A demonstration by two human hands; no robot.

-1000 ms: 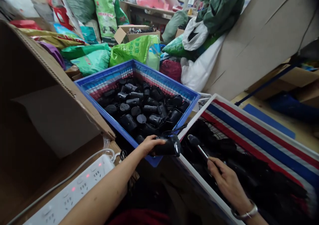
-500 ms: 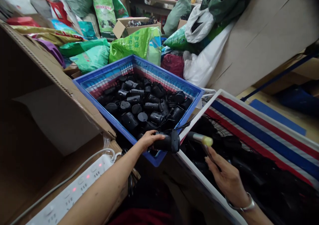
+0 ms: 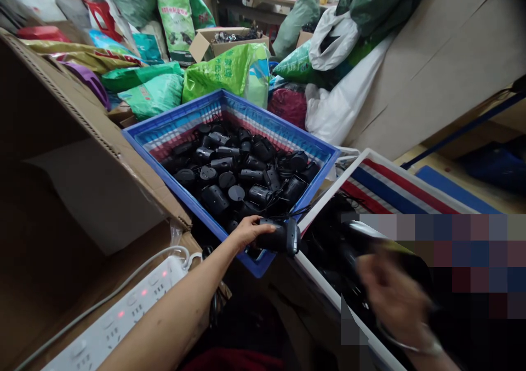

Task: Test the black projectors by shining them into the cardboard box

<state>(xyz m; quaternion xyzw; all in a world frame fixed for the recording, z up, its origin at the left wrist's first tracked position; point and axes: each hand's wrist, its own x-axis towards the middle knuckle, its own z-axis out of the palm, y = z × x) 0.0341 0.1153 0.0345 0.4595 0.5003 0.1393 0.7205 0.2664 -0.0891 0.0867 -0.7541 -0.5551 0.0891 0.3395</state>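
My left hand [image 3: 247, 232] is closed around a black cylindrical device [image 3: 276, 236], holding it over the near corner of the blue crate [image 3: 181, 211], by the white bin's edge. Its exact kind I cannot make out. Similar black devices [image 3: 236, 193], some with cables, fill the crate. To the right, over the white-rimmed bin [image 3: 329, 191], my right hand [image 3: 392, 294] is smeared by motion. It grips a small hammer [image 3: 364, 228], visible only as a silvery and yellowish streak. Blocky image patches hide part of the area around that hand.
A large cardboard box [image 3: 98, 124] stands along the left. A white power strip [image 3: 123, 319] with lit red lights lies near my left forearm. Green sacks [image 3: 219, 72] and a white sack [image 3: 349, 94] are piled behind the crate. A cardboard panel [image 3: 435, 64] leans at the right.
My right hand has swung right and slightly down with the hammer, away from the device. My left hand and the black device have barely moved.
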